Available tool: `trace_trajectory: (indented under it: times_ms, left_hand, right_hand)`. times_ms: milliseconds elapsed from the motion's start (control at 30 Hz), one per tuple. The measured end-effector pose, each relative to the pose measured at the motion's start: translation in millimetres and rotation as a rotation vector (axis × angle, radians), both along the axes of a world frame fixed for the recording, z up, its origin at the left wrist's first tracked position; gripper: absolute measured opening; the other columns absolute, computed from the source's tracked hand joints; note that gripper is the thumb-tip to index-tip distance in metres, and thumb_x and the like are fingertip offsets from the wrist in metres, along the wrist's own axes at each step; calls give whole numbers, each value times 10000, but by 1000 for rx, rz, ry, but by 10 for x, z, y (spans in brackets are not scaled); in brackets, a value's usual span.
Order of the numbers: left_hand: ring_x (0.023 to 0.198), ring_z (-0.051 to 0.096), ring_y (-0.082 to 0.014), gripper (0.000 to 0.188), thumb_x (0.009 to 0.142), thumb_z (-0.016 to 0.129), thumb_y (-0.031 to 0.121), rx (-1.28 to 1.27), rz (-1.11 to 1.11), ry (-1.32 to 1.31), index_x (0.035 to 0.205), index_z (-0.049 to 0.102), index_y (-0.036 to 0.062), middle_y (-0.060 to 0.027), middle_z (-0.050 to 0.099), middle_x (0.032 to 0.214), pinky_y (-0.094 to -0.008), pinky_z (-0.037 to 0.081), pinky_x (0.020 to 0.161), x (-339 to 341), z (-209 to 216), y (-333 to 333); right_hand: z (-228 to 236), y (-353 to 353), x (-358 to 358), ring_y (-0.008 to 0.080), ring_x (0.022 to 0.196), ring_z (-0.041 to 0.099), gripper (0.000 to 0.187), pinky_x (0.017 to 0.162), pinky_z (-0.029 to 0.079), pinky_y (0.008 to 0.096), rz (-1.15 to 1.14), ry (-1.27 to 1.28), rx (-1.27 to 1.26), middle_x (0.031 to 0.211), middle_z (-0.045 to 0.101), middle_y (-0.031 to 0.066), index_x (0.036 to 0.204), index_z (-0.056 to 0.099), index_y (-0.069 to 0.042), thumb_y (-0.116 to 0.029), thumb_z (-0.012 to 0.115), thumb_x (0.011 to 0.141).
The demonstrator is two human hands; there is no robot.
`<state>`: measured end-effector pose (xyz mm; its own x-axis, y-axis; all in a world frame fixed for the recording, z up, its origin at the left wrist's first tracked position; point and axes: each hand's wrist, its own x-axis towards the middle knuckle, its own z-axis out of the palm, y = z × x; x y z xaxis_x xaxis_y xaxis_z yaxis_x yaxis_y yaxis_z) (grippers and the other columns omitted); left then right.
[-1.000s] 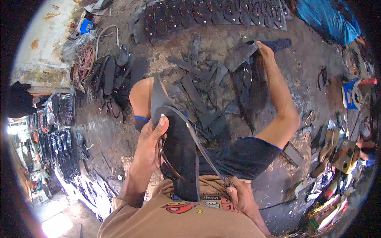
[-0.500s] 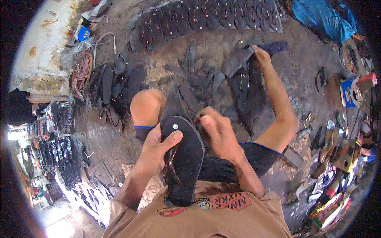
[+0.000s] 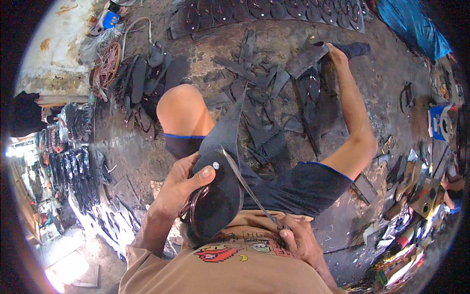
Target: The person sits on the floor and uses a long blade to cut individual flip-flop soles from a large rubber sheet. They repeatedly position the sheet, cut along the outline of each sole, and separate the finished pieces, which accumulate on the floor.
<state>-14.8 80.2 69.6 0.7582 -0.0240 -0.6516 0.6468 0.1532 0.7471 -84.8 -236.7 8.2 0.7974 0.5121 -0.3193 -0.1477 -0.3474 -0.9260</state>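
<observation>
In my left hand point(image 3: 183, 183) is a black flip-flop point(image 3: 218, 198), its toe end pointing away from me, my thumb pressing on top near a small round white sticker. Its dark glossy straps hang by my palm. A pointed piece of black sheet point(image 3: 223, 130) sticks out from beneath the toe. My right hand point(image 3: 301, 237), low by my shirt, closes on the near end of a long, thin grey strip point(image 3: 252, 196). The strip runs along the sole's right side, its pointed tip at the toe; whether it is rubber or a blade I cannot tell.
Black sheet offcuts point(image 3: 264, 132) lie scattered on the floor between my legs. Finished-looking sandals point(image 3: 274, 12) stand in a row at the far side. More soles point(image 3: 139, 83) lie at the left, and a cardboard box point(image 3: 425, 196) stands at the right.
My right hand has moved from the sole's right edge down toward my shirt, and the long thin strip now shows. The flip-flop has tilted in my left hand.
</observation>
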Motion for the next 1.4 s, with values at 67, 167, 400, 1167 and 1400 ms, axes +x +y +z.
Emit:
trace_trajectory:
  times_ms: [67, 167, 400, 1167, 1400]
  left_hand:
    - [945, 650, -91, 534, 964, 793, 339, 63, -100, 19, 1342, 634, -3, -21, 716, 1098, -256, 530, 796, 13, -25, 32]
    - [865, 617, -67, 477, 963, 799, 331, 133, -176, 22, 1293, 660, 15, 2, 708, 1029, -242, 503, 725, 99, 67, -89]
    - [850, 625, -81, 439, 973, 795, 307, 99, -401, 106, 1262, 663, 5, -14, 710, 1006, -279, 527, 732, 248, 48, -145]
    - [1072, 709, -238, 296, 978, 710, 263, -657, 575, -335, 1233, 665, 121, -43, 723, 1194, -433, 585, 955, 1156, -549, -943]
    - [1106, 711, -201, 359, 965, 790, 163, -590, 715, -245, 1289, 646, 105, -39, 721, 1197, -410, 637, 948, 857, -763, -912]
  right_hand:
    - [-208, -4, 38, 532, 877, 648, 426, 751, 504, 551, 81, 55, -98, 875, 655, 276, 1102, 602, -25, -442, 545, 1037]
    - [-311, 102, 399, 520, 846, 649, 424, 722, 488, 568, 119, -7, -123, 847, 651, 268, 1073, 583, -28, -449, 537, 1046]
    - [-51, 324, 1305, 528, 797, 650, 460, 712, 488, 612, 330, -85, -158, 762, 660, 273, 1078, 608, -38, -484, 494, 1079]
    - [-186, 501, 1433, 61, 546, 445, 518, 504, 342, 252, -482, -266, 333, 636, 501, -3, 1041, 597, -14, -445, 336, 1162]
    - [-310, -79, 234, 431, 676, 661, 292, 625, 496, 465, -372, -63, -134, 746, 636, 217, 1172, 620, -32, -297, 533, 1085]
